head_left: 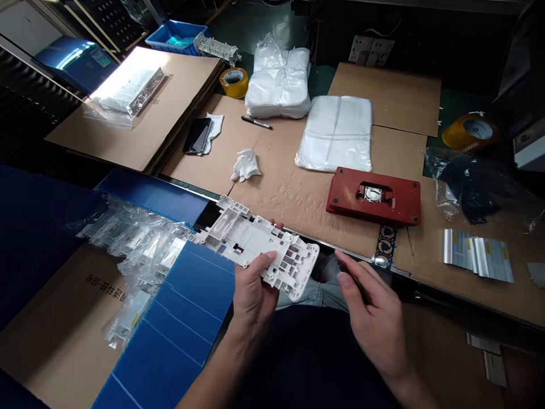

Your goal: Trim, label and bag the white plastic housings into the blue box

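My left hand (258, 284) grips a white plastic frame (255, 238) full of slots and ribs, thumb on top and fingers underneath. The frame is tilted, held over my lap in front of the table's edge. Just right of it, my right hand (374, 309) is closed on a slim dark tool (342, 265). Most of that tool is covered by the fingers, so its kind cannot be made out. A small gap separates the tool from the frame.
Bagged parts (140, 244) lie in a blue-walled box (183, 301) at left. Beyond the table edge sit a red fixture block (374, 196), plastic bag stacks (334, 133), a pen (256, 122), a phone (198, 136), a white glove (247, 165), tape (234, 83) and metal plates (477, 255).
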Available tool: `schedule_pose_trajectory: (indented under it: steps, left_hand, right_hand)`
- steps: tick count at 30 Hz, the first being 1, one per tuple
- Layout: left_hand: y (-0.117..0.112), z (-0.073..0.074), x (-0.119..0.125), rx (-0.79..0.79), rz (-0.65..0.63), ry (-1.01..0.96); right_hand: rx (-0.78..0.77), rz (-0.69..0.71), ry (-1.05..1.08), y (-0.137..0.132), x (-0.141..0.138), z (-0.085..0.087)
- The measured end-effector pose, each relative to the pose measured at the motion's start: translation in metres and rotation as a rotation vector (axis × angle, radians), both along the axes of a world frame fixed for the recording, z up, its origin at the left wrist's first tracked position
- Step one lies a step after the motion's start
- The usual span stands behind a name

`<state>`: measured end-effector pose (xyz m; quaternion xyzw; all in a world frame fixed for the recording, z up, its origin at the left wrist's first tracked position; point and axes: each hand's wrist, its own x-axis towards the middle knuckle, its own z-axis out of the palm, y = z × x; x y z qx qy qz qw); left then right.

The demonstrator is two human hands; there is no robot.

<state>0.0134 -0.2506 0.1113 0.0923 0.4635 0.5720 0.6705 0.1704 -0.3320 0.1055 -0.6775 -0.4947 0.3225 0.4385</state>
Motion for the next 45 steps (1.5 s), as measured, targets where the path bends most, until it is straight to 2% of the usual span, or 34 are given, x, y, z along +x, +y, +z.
schedule_pose_trajectory:
  steps: [4, 12, 21, 30, 34, 40, 45]
  left_hand:
    - [-0.004, 0.004, 0.0, 0.046, 0.06, 0.138]
    - [-0.01, 0.005, -0.004, 0.07, 0.073, 0.187]
    - [-0.01, 0.007, -0.003, 0.093, 0.036, 0.21]
    - [-0.011, 0.007, -0.001, 0.078, 0.047, 0.222]
    - [-0.012, 0.007, 0.002, 0.073, 0.089, 0.217]
    - [-0.011, 0.005, 0.004, 0.069, 0.097, 0.205]
    - [-0.012, 0.003, 0.004, 0.073, 0.097, 0.206]
  right_hand:
    - [0.078, 0.082, -0.124, 0.003, -0.009, 0.016]
    - [0.072, 0.107, -0.261, 0.004, -0.011, 0.011]
    - [0.114, 0.13, -0.246, 0.001, -0.011, 0.012]
    - [0.094, 0.08, -0.212, 0.005, -0.009, 0.01]
    - [0.126, 0.066, -0.224, 0.004, -0.009, 0.007]
    - [0.128, 0.066, -0.17, 0.003, -0.008, 0.006]
    - [0.162, 0.076, -0.206, 0.002, -0.009, 0.004]
